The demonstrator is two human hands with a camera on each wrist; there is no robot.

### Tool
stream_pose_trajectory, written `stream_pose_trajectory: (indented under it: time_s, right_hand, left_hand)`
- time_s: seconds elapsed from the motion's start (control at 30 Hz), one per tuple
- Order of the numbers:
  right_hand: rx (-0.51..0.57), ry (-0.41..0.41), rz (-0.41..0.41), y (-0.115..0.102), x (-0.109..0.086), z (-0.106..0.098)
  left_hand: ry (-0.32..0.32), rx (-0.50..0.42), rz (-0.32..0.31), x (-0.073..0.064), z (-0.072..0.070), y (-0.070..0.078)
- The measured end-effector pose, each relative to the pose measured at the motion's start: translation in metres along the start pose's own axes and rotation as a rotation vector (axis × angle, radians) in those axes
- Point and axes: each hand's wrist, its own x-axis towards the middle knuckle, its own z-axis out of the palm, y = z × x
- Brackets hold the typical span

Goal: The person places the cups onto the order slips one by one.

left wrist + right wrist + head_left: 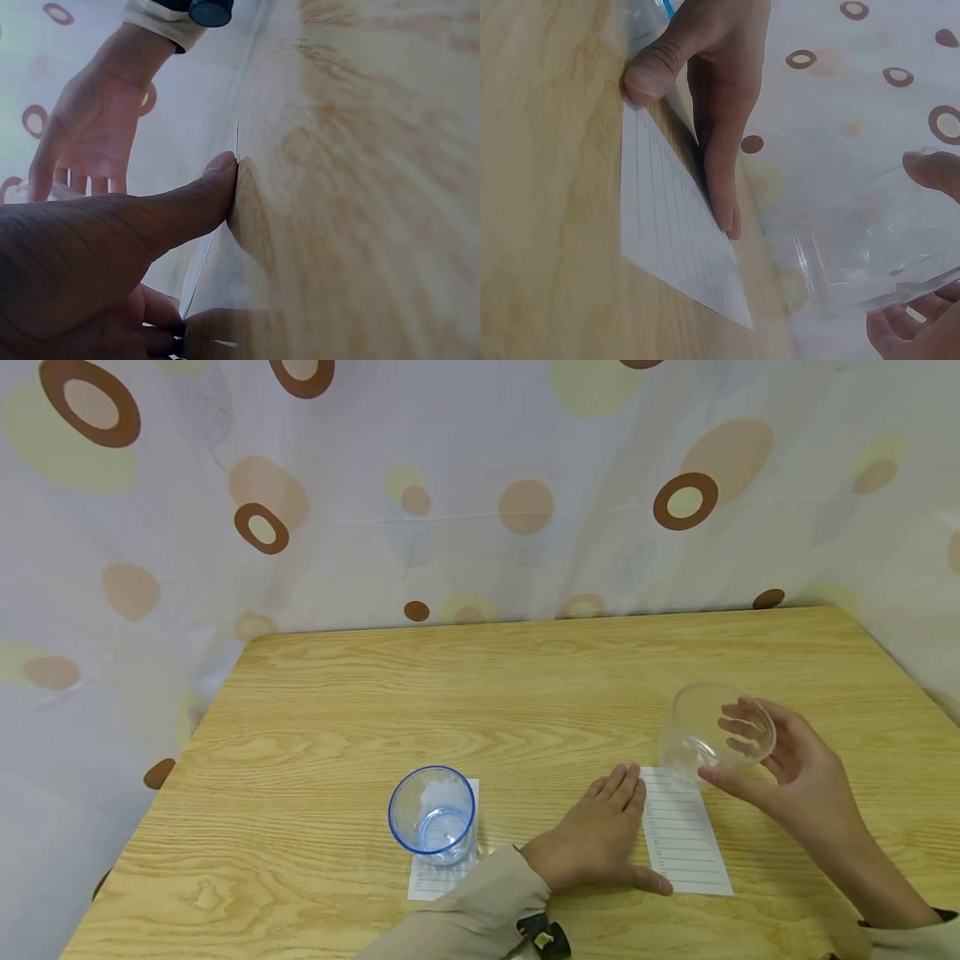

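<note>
My right hand (806, 777) grips a clear, colourless cup (686, 735) round its side, thumb on the near side and fingers on the far side. In the right wrist view the cup (855, 240) is raised off the table and tilted. Below it lies a lined paper slip (686, 843) with small checkboxes down its left edge. My left hand (596, 839) rests flat by the slip, thumb and fingertips touching its left edge; the left wrist view shows the thumb (199, 195) pressed to the tabletop. A blue-rimmed clear cup (433, 810) stands on a second paper slip (431, 885), partly hiding it.
The wood-grain table (450, 693) reaches back to a curtain (450, 485) patterned with ovals and rings. The blue-rimmed cup stands left of my left forearm. A dark strap with a small device (543, 935) sits on my left sleeve.
</note>
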Motion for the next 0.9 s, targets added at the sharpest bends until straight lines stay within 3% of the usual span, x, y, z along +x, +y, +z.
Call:
stream_pose_trajectory:
  time_s: [0.5, 0.9]
  right_hand:
    - [0.12, -0.052, -0.025, 0.004, -0.027, 0.008]
    - [0.104, -0.067, -0.014, 0.011, -0.036, 0.016]
  left_hand:
    - [0.018, 0.004, -0.008, -0.001, 0.0, 0.001]
    - [0.078, -0.062, -0.031, -0.001, 0.005, 0.003]
